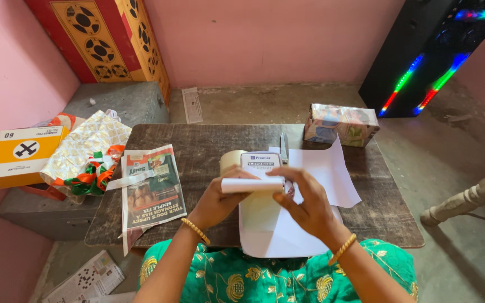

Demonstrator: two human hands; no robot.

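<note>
Both hands, left hand (215,199) and right hand (304,205), pinch a rolled paper (252,184); a loose grip probably lets it unroll over the box (260,161).

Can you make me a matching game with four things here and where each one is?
Things:
1. white paper roll
2. wrapped box
3. yellow box
4. newspaper

Places:
A. far right corner of the table
B. held in both hands
C. flat on the table's left side
D. off the table, far left

Pairs: 1-B, 2-A, 3-D, 4-C
</note>
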